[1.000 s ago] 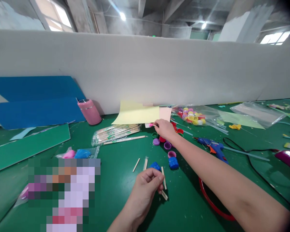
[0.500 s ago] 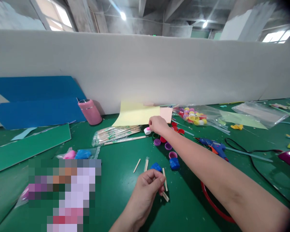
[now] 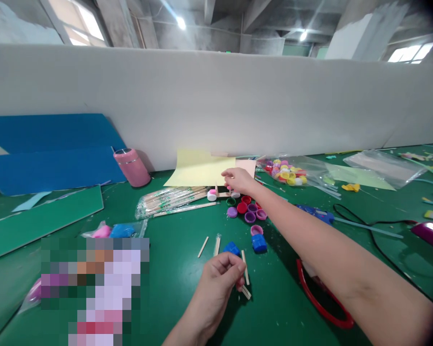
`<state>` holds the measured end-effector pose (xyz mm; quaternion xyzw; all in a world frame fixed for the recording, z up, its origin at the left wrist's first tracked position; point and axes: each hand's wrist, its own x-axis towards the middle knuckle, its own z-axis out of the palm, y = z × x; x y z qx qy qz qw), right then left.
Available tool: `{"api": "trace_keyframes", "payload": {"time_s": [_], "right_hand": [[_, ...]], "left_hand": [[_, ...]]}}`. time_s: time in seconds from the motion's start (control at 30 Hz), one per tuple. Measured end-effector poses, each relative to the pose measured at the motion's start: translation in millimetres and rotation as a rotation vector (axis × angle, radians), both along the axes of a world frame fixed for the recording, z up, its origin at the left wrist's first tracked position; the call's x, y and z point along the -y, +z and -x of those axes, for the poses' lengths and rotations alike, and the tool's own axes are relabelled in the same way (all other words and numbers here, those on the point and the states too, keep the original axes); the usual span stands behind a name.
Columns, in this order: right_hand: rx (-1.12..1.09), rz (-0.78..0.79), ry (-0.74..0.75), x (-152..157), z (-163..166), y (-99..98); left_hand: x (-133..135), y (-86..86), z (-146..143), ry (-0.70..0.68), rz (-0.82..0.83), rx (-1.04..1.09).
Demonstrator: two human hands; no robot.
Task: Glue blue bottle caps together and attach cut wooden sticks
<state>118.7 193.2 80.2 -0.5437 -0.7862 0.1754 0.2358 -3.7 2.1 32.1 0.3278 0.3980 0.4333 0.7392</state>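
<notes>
My left hand point(image 3: 216, 283) is closed in a pinch on a few short wooden sticks point(image 3: 245, 278) low over the green table point(image 3: 173, 288). My right hand point(image 3: 240, 180) reaches far forward, its fingers curled down onto the right end of a small stick-and-cap piece point(image 3: 220, 194) with white-and-pink caps at its ends. That piece rests on the table in front of a yellow paper sheet point(image 3: 198, 168). Several loose bottle caps point(image 3: 247, 209) lie just right of it, under my forearm.
A bag of wooden sticks point(image 3: 173, 199) and a pink tumbler point(image 3: 132, 167) lie left. Blue caps point(image 3: 260, 242), loose sticks point(image 3: 203, 246), a blue glue gun point(image 3: 315, 214), a red ring point(image 3: 321, 302) and a bag of coloured caps point(image 3: 288, 173) lie right. Blue foam sheets point(image 3: 50, 154) lean on the white partition.
My right hand has shifted left and slightly back, dragging the white-and-pink cap piece leftward so its full length shows. The left hand has stayed put with its sticks.
</notes>
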Motion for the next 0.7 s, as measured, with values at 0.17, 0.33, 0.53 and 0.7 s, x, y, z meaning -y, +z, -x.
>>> {"api": "trace_keyframes", "payload": {"time_s": [0.17, 0.33, 0.53, 0.7], "right_hand": [[-0.062, -0.126, -0.180, 33.1, -63.2, 3.2], [0.014, -0.163, -0.431, 97.0, -141.3, -20.9], [0.157, -0.062, -0.627, 151.6, -201.2, -58.0], [0.187, 0.110, -0.670, 158.2, -211.5, -76.4]], "left_hand": [[-0.8, -0.3, -0.1, 0.001, -0.004, -0.006], [-1.8, -1.5, 2.1, 0.011, -0.007, 0.007], [-5.0, 0.0, 4.5, 0.028, -0.021, 0.008], [-6.6, 1.4, 6.5, 0.060, -0.011, 0.010]]}}
